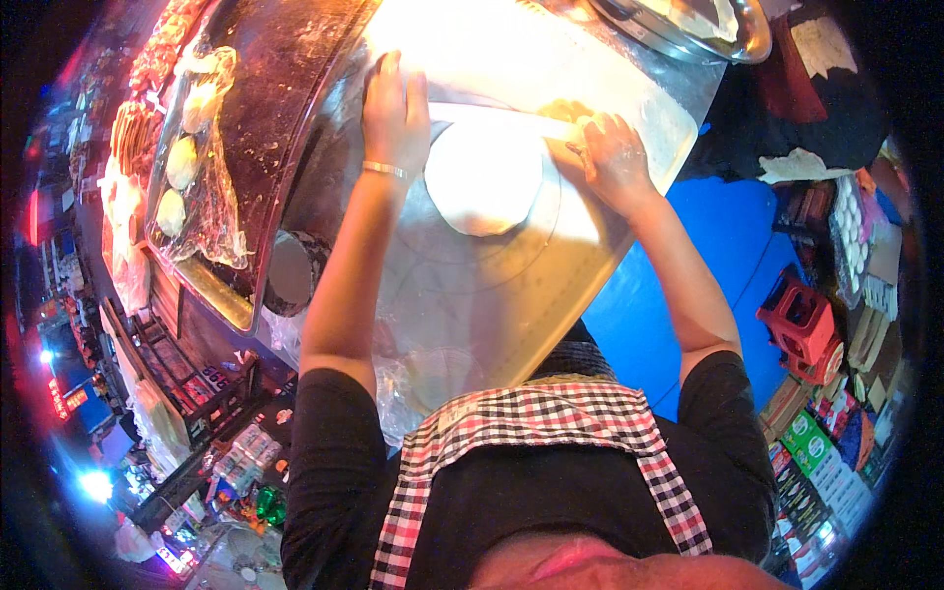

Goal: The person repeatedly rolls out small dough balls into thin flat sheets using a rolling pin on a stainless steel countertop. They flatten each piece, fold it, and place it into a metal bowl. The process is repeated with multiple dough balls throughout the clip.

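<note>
A round, flat sheet of dough lies on a pale work board, strongly overexposed by the light. Across its far part runs a light-coloured rolling pin. My left hand rests at the pin's left end with its fingers stretched out straight. It wears a bracelet, and the pin's end is hidden under the palm. My right hand has its fingers curled around the pin's right end, with whitish smears, probably flour, on the skin.
Left of the board is a dark griddle. A tray beside it holds several pale rounded lumps under plastic film. A metal basin stands at the far right. Below the board's right edge are blue floor and a red plastic stool.
</note>
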Demonstrator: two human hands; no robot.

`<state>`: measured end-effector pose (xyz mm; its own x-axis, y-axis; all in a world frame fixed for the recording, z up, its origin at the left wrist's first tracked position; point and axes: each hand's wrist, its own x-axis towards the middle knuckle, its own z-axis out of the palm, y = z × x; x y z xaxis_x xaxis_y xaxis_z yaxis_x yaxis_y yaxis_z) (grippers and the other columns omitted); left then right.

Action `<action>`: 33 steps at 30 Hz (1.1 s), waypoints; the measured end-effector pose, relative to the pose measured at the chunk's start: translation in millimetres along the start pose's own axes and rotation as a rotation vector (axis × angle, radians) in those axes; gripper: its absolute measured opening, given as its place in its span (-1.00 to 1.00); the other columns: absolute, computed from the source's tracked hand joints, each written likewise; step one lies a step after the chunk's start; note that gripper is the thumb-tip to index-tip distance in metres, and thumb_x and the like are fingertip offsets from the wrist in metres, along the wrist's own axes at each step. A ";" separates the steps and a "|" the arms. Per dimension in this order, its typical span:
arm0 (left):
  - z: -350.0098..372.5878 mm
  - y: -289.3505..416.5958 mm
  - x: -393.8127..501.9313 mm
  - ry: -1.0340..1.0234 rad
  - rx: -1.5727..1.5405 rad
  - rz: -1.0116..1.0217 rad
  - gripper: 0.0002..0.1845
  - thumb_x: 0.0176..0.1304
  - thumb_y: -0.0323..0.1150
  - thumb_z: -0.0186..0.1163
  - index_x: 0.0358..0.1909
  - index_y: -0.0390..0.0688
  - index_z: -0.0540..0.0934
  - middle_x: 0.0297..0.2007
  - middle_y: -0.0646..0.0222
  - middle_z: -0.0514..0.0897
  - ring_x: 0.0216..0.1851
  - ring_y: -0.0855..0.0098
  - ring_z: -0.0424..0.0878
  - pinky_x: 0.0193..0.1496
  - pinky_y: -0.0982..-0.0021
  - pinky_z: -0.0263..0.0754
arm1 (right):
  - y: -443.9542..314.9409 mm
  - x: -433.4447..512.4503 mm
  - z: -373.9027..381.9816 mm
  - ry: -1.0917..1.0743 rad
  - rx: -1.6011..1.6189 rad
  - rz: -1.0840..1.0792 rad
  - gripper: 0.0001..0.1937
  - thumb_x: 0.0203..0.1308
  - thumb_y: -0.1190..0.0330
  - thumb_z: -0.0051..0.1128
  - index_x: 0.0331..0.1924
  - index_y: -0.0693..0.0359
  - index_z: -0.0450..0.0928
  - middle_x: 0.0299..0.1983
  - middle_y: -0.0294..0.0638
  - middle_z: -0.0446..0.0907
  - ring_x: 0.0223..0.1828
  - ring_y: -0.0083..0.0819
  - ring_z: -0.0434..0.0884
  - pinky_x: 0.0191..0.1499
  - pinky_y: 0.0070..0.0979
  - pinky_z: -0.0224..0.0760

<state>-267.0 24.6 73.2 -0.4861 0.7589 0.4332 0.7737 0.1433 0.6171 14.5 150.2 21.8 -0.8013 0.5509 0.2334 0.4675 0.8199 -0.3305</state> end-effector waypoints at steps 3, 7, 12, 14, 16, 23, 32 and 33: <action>-39.6 27.2 -51.7 0.037 0.051 0.031 -0.52 0.43 -0.34 0.09 0.27 -0.45 0.40 0.24 -0.20 0.48 0.33 -0.10 0.40 0.40 0.05 0.27 | -4.0 5.0 -23.4 0.017 0.125 -0.042 -0.79 0.10 0.48 0.27 -0.17 0.31 0.57 -0.22 0.02 0.54 -0.10 0.09 0.52 -0.04 -0.11 0.46; -74.9 68.5 -132.0 0.079 0.119 0.016 -0.49 0.47 -0.29 0.06 0.31 -0.44 0.35 0.38 -0.24 0.30 0.41 -0.29 0.23 0.46 -0.11 0.10 | -14.1 16.9 -47.5 -0.099 0.295 -0.310 -0.75 0.01 0.55 0.31 -0.17 0.29 0.57 -0.16 0.01 0.55 -0.04 0.10 0.53 0.02 -0.10 0.44; -59.0 104.3 -200.3 0.013 0.208 -0.215 -0.40 0.52 -0.15 0.00 0.40 -0.40 0.26 0.45 -0.23 0.16 0.47 -0.33 0.05 0.48 -0.21 -0.03 | -21.5 46.3 -39.5 -0.262 0.292 -0.639 -0.69 -0.04 0.49 0.33 -0.14 0.25 0.58 -0.10 -0.08 0.54 0.03 -0.04 0.49 0.14 -0.18 0.36; -39.2 116.9 -215.2 0.008 0.207 -0.354 -0.36 0.51 -0.13 -0.01 0.43 -0.38 0.23 0.48 -0.19 0.14 0.49 -0.32 -0.01 0.50 -0.21 -0.09 | -18.1 61.3 -35.4 -0.415 0.288 -0.704 -0.70 -0.03 0.54 0.28 -0.13 0.25 0.59 -0.09 -0.13 0.54 0.06 -0.11 0.49 0.18 -0.23 0.34; -18.6 128.8 -223.6 -0.042 0.294 -0.448 -0.37 0.51 -0.13 -0.02 0.43 -0.36 0.24 0.49 -0.14 0.14 0.50 -0.29 0.00 0.51 -0.22 -0.13 | -11.1 80.3 -29.4 -0.447 0.341 -0.768 -0.67 -0.07 0.58 0.28 -0.12 0.28 0.60 -0.08 -0.13 0.55 0.07 -0.08 0.49 0.17 -0.22 0.37; 60.8 162.3 -208.5 0.049 0.465 -0.851 -0.39 0.52 -0.14 -0.15 0.47 -0.29 0.22 0.52 -0.04 0.13 0.55 -0.19 -0.04 0.53 -0.20 -0.25 | 6.0 159.7 12.4 -0.570 0.387 -1.022 -0.59 -0.05 0.52 0.29 -0.01 0.26 0.58 0.15 -0.09 0.50 0.28 -0.04 0.40 0.35 -0.17 0.28; 63.3 121.3 -189.2 0.281 0.763 -1.050 -0.38 0.46 -0.16 -0.04 0.48 -0.21 0.27 0.53 0.03 0.14 0.56 -0.13 -0.03 0.54 -0.23 -0.26 | -51.7 185.6 71.7 -0.279 0.297 -1.156 -0.41 0.35 0.16 0.11 0.43 0.11 0.33 0.52 -0.05 0.15 0.59 -0.13 0.05 0.56 -0.04 -0.06; 57.9 108.9 -187.4 0.300 0.813 -1.084 -0.38 0.47 -0.14 -0.04 0.49 -0.20 0.26 0.54 0.01 0.13 0.56 -0.14 -0.03 0.53 -0.23 -0.24 | -64.4 191.4 84.0 -0.236 0.282 -1.152 -0.43 0.36 0.15 0.10 0.41 0.11 0.35 0.52 -0.04 0.16 0.59 -0.12 0.06 0.55 -0.02 -0.06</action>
<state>-68.1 -65.3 21.2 -0.9775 -0.1170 0.1753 -0.0757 0.9712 0.2259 -200.4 189.8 10.9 -0.7568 -0.5462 0.3590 -0.6394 0.7326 -0.2333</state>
